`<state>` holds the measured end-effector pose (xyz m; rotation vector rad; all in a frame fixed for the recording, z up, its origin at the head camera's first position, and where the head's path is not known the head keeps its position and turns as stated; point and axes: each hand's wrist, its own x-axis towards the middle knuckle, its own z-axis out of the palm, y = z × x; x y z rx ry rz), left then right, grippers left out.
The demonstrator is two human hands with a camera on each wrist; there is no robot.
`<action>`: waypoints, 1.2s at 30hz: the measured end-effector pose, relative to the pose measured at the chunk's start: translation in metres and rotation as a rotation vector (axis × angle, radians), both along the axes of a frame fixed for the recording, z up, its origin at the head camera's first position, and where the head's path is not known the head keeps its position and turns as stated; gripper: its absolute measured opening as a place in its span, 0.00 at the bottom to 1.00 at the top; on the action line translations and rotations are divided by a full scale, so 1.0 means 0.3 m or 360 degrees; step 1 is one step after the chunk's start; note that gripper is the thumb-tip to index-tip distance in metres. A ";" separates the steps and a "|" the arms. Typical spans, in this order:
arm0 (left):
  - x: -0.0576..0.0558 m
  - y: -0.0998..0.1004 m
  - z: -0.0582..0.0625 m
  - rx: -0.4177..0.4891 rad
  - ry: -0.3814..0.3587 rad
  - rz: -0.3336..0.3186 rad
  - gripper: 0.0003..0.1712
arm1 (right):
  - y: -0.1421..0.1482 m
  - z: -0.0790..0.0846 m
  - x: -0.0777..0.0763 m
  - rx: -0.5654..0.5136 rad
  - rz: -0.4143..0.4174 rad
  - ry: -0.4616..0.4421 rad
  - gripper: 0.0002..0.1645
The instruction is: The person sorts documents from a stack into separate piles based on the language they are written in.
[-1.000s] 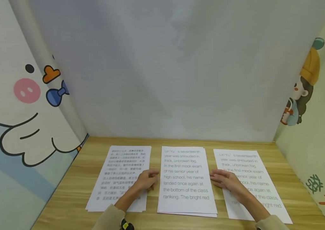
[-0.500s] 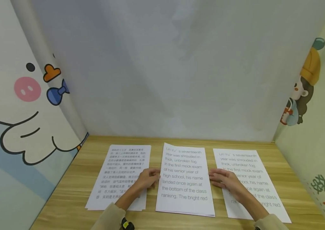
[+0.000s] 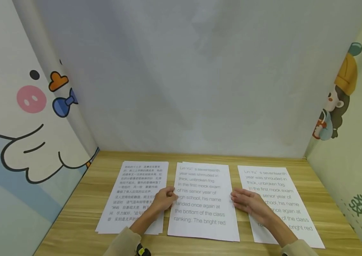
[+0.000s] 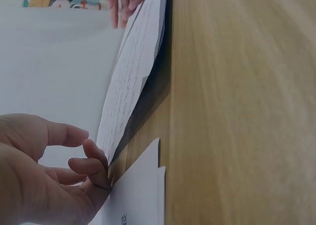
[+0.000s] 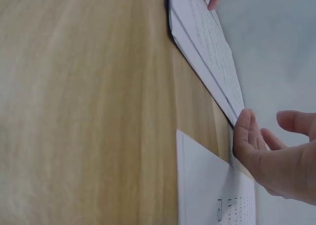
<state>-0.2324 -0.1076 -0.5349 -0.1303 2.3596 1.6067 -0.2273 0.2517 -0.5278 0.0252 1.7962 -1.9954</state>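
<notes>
A stack of printed white paper (image 3: 203,199) lies between the two hands, its English text facing up. Its upper sheets are shifted left of those beneath. At the stack's left edge is the left hand (image 3: 164,200), fingertips bent against the paper; in the left wrist view, thumb and fingers are apart. Along the opposite edge, the right hand (image 3: 249,202) touches the sheets with nearly straight fingers. In the right wrist view, its thumb stands away from the paper (image 5: 207,47). The left wrist view shows the near edge of the stack (image 4: 131,81) slightly raised off the table.
Paper with Chinese text (image 3: 129,199) lies to the left, partly under the left forearm. More English-text paper (image 3: 273,177) lies to the right, partly covered by the right hand. The wooden table (image 3: 72,213) meets a pale back wall (image 3: 193,89) and printed side panels.
The middle stack first tilted at its far left corner, then settled flatter. Its upper sheets have slid left over those below. The right hand has moved slightly left with the paper's edge.
</notes>
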 end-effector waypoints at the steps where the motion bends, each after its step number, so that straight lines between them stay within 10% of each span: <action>1: 0.001 0.000 -0.001 -0.0021 0.0004 0.0003 0.35 | -0.002 -0.001 0.002 0.0033 0.0008 0.0015 0.41; 11: -0.001 0.010 -0.005 -0.0092 0.0062 0.0021 0.20 | -0.020 0.006 0.019 0.0163 0.0137 0.0138 0.38; 25: 0.005 -0.004 0.004 0.0124 0.0121 0.0033 0.25 | -0.047 0.013 0.003 0.0083 0.0087 0.0047 0.41; 36: 0.024 0.008 -0.003 0.0313 -0.0003 -0.0167 0.37 | -0.049 -0.004 0.026 -0.0075 0.0020 0.0019 0.47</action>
